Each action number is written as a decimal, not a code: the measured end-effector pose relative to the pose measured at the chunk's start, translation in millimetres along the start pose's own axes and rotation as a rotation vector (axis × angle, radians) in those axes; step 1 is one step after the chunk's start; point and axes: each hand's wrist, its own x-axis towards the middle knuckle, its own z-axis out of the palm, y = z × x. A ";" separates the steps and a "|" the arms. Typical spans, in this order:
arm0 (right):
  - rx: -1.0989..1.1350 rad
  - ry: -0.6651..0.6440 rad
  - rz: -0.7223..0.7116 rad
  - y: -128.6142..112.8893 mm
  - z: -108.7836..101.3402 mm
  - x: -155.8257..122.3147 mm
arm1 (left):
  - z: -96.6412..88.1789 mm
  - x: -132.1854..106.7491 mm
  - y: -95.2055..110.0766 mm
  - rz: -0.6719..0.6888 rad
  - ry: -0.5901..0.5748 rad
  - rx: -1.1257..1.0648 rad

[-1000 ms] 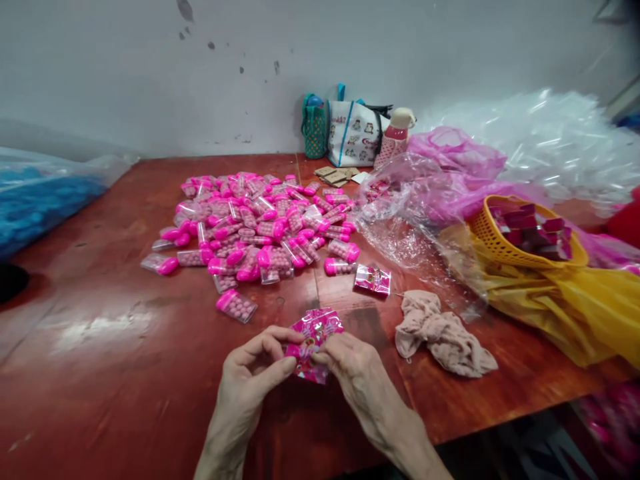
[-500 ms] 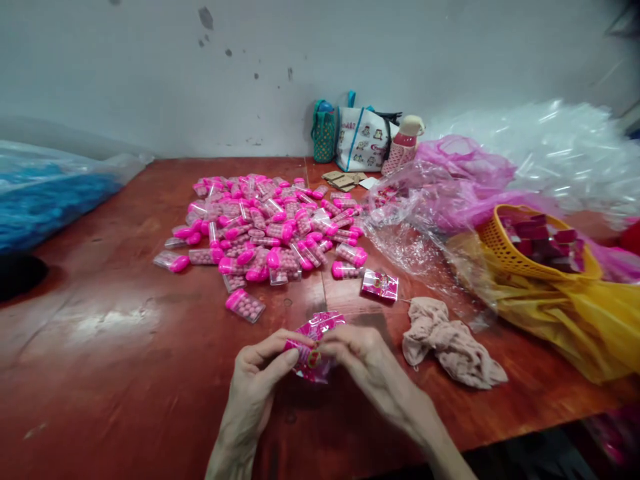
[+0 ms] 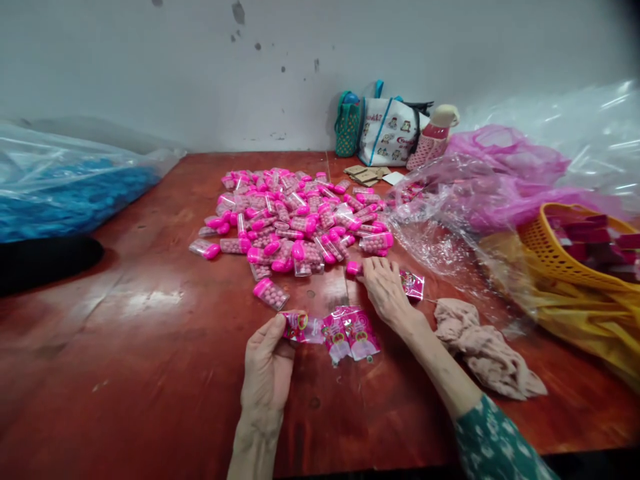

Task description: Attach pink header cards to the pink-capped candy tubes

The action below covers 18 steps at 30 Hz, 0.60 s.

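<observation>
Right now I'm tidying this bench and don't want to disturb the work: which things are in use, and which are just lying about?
In use:
left hand holding the strip of pink packets
right hand at a pink-capped vial
pile of vials

Lying about:
beige cloth
yellow basket
blue bag
tote bags

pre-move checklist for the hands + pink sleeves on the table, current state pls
1. Left hand pinches one end of the pink sleeve strip: ok.
2. Strip lies flat on the table, not bunched: ok.
3. Right hand is on a pink-capped tube at the near edge of the tube pile: ok; closed grip on it: cannot tell.
4. Single sleeve packet beside the right hand, partly covered by it: ok.
5. Cloth apart from the strip: ok.
6. Sleeve mouth open: cannot tell.
</observation>
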 end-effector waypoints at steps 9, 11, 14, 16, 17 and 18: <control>0.097 -0.156 -0.025 -34.3 -20.9 -8.3 | -0.6 0.7 -2.6 0.103 0.082 -0.005; 0.177 -0.134 0.009 -49.7 -34.8 -17.5 | 0.4 -0.4 -3.4 0.126 0.092 0.001; 0.562 -0.093 0.116 -74.5 -48.8 -31.2 | 2.9 -2.3 -4.2 0.154 0.095 0.016; 0.728 -0.091 0.168 -87.5 -48.8 -38.3 | 4.1 -3.5 -4.4 0.165 0.095 0.027; 0.769 -0.091 0.183 -92.2 -46.4 -41.0 | 4.4 -4.1 -4.3 0.166 0.094 0.031; 0.796 -0.088 0.192 -95.7 -43.3 -43.2 | 4.5 -4.6 -4.2 0.163 0.093 0.036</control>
